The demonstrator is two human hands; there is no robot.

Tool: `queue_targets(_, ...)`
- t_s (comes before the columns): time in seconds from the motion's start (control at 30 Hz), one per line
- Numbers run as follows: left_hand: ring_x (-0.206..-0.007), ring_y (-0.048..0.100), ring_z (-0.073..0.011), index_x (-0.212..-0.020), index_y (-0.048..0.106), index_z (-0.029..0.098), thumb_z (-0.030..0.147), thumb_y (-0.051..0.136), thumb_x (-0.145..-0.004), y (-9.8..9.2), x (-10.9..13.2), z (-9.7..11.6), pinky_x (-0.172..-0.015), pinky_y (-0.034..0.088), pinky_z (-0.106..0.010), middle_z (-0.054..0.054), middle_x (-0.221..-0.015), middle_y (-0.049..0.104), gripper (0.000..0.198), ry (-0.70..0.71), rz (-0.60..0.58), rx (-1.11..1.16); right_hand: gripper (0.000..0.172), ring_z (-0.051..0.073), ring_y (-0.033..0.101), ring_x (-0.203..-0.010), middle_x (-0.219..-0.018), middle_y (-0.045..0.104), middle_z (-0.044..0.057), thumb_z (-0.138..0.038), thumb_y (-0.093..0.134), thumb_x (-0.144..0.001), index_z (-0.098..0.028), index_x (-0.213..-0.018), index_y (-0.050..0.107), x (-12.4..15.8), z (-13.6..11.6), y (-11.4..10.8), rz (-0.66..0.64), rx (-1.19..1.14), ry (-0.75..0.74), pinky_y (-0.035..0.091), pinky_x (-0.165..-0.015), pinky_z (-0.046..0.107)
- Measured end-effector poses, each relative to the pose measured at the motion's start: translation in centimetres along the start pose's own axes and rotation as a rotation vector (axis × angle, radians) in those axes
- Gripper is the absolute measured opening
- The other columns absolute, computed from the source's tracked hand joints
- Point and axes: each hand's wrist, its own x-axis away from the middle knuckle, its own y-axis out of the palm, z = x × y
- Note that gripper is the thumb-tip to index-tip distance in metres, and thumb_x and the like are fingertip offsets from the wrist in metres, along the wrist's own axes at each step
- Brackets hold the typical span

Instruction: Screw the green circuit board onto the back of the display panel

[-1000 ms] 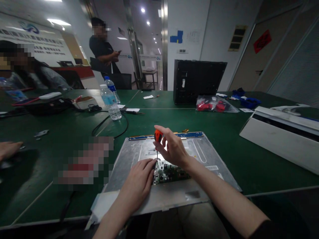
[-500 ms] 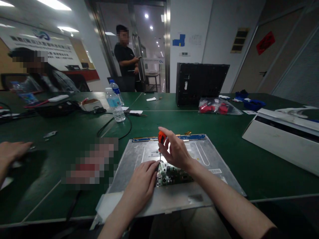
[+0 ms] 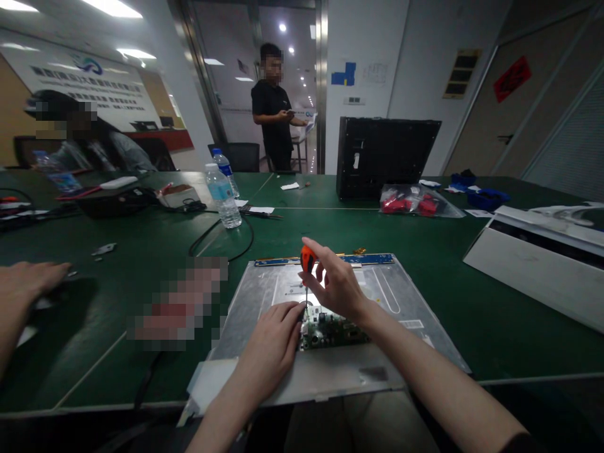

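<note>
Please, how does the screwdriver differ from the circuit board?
The screwdriver has an orange-and-black handle; the circuit board is mainly green. The screwdriver stands nearly upright in the right hand, whereas the circuit board lies flat over the metal panel. The right hand partly hides both.

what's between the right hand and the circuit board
The shaft of the screwdriver, seen in the head view: the right hand holds its orange handle, and the shaft points down at the circuit board, beside the left hand.

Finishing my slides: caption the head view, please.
Right hand holding an orange-handled screwdriver upright at a green circuit board, left hand close beside its tip.
</note>
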Motion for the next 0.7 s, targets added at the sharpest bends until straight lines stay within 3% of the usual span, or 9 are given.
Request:
queue_targets(0.17, -0.102, 0.061, -0.0253, -0.118, 0.059, 0.018, 0.023, 0.038, -0.094, 0.02, 0.02, -0.05, -0.087, 0.051, -0.042, -0.011, -0.112, 0.065, 0.033, 0.011, -0.002, -0.013, 0.048, 0.008, 0.050, -0.052, -0.085, 0.062, 0.001, -0.021, 0.049, -0.091, -0.020, -0.137, 0.036, 0.08, -0.05, 0.08, 0.013, -0.026, 0.008, 0.043, -0.047, 0.020)
queue_targets(0.43, -0.103, 0.061, -0.0272, -0.118, 0.059, 0.015, 0.024, 0.036, -0.094, -0.22, -0.09, 0.22, -0.088, 0.052, -0.045, -0.013, -0.113, 0.065, 0.034, 0.010, -0.009, -0.012, 0.046, 0.007, 0.048, -0.054, -0.089, 0.058, 0.001, -0.028, 0.056, -0.092, -0.023, -0.135, 0.040, 0.09, 0.11, 0.10, 0.017, -0.010, -0.020, 0.044, -0.050, 0.021)
queue_targets(0.7, -0.103, 0.061, -0.0270, -0.118, 0.059, 0.015, 0.024, 0.036, -0.095, 0.09, 0.01, -0.02, -0.088, 0.051, -0.045, -0.013, -0.113, 0.065, 0.034, 0.013, -0.011, -0.011, 0.046, 0.007, 0.047, -0.053, -0.089, 0.055, 0.000, -0.025, 0.055, -0.092, -0.024, -0.135, 0.039, 0.08, 0.14, 0.11, 0.013, -0.009, -0.011, 0.044, -0.048, 0.021)
